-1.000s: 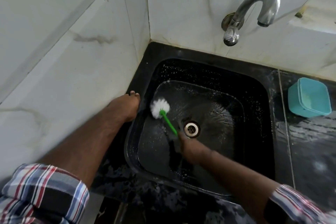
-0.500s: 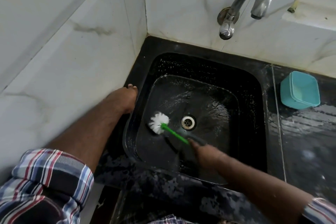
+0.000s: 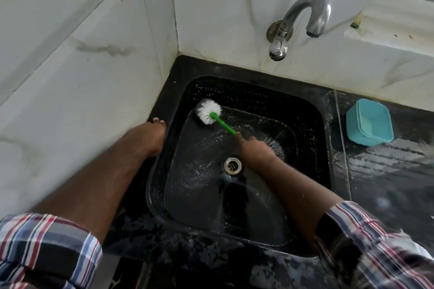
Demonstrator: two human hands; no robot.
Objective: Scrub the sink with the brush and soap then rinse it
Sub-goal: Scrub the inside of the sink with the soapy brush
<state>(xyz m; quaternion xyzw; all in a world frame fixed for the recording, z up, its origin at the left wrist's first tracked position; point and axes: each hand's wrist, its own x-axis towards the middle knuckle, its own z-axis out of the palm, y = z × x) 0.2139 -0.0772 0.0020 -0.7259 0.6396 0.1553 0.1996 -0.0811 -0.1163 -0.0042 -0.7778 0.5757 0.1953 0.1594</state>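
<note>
**Sink scrubbed at its far-left corner**

Sink (image 3: 312,124), black and square, sits in the corner of a dark surface (image 3: 387,183) against white marble-look walls. Its floor is wet and streaked with thin foam, soap specks dot the inner walls, and the metal drain (image 3: 232,165) lies near the middle. Inside it, the brush (image 3: 209,114) has its white bristle head pressed into the far-left corner, the green handle slanting back to the right hand (image 3: 256,148), whose fingers are curled round the handle's near end. The left hand (image 3: 146,137) rests flat on the sink's left rim, fingers straight and holding nothing.

A chrome tap (image 3: 303,21) juts from the back wall with no water running that I can see. On the surface to the right stands a teal tub (image 3: 368,122); I can make out nothing inside it.

Half a second ago the brush head was on the sink floor just left of the drain; it has since travelled up to the far corner, the right hand following past the drain. The left hand has stayed put.
</note>
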